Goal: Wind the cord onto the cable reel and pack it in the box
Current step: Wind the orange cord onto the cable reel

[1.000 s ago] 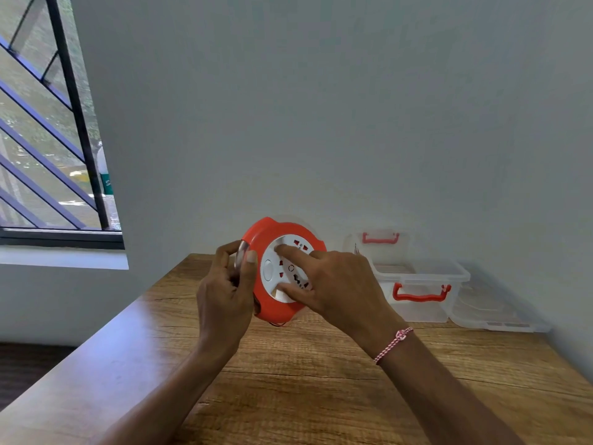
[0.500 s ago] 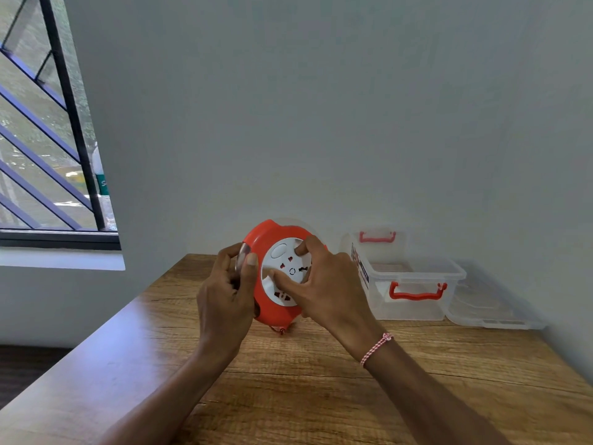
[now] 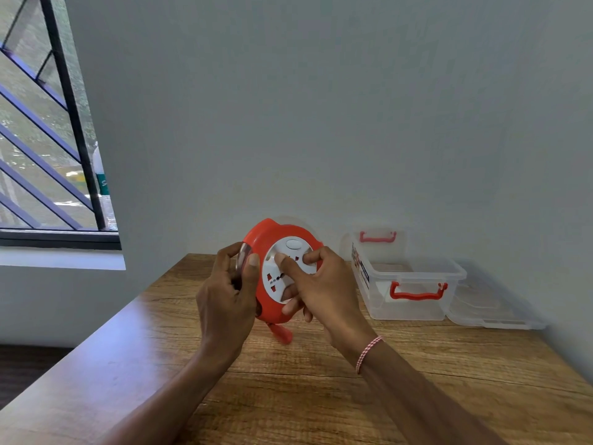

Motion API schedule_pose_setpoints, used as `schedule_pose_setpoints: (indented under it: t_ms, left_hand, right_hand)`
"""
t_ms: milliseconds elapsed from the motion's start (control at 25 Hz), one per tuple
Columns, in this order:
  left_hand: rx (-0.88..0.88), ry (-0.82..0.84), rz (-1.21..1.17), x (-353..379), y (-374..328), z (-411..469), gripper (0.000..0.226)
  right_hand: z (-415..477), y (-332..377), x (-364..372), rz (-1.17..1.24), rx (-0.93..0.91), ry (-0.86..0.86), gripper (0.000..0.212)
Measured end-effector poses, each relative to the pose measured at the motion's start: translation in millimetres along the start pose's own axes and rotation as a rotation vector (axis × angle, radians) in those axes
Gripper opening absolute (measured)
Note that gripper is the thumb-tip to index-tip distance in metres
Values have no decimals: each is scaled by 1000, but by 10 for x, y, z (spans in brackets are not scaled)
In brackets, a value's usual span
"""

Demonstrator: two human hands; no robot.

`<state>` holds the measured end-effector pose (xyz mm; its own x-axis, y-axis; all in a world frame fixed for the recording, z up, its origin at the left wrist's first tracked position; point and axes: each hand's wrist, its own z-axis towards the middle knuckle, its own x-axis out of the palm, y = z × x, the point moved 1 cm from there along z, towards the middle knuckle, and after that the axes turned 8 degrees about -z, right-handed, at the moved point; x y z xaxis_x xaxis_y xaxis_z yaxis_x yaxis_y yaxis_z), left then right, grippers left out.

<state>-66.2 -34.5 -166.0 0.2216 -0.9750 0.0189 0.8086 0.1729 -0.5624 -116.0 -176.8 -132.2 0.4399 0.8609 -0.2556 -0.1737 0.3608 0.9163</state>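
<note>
An orange cable reel [image 3: 269, 242] with a white socket face is held upright above the wooden table [image 3: 321, 396]. My left hand [image 3: 227, 293] grips its left edge, thumb over the rim. My right hand [image 3: 321, 290] presses its fingers on the white disc. A short orange end of the cord, with its plug [image 3: 281, 333], hangs blurred below the reel. The clear plastic box [image 3: 407, 303] with red handles stands open at the back right of the table, by the wall.
The box's clear lid [image 3: 491, 311] lies flat to the right of the box, against the wall. A window with dark bars [image 3: 48, 123] is at the left. The table's left edge drops to a dark floor.
My right hand has turned the white disc clockwise; the round button moved from the left to the top. The orange plug end now hangs lower under the reel.
</note>
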Motion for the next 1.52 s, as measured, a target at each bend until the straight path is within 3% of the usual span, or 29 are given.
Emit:
schedule_pose_setpoints:
  t_ms: [360,440,520,680,840,1000,1200,1360,1520]
  left_hand:
    - [-3,-37,24,-3,4,5,19]
    - [-44,-60,11,-18,21,31,11]
    - [-108,-89,-36,-53,34,73,17]
    - [-251,-130,-131,-101,121,127,20]
    - [-373,-93,-258,-48,172,89,24]
    - [-405,-43,-324,-19,191,53,25]
    - [-439,-10,-355,-20,236,35,42]
    - [-454,40,-392,-3,222,28,46]
    - [-469,96,-501,1,175,50,44]
  right_hand:
    - [-7,3,8,113,6,23,40]
    - [8,4,-6,62,-62,43,34]
    - [29,19,-40,-38,-208,31,29]
    - [97,46,-165,-163,-415,-162,12]
    - [209,-23,-282,-203,-385,-383,20]
    - [289,-136,-270,-120,-215,-261,28]
    - [280,-168,-255,-84,-146,-108,50]
    - [220,-213,-160,-2,-112,148,50]
    - [202,-205,-137,8,-103,170,52]
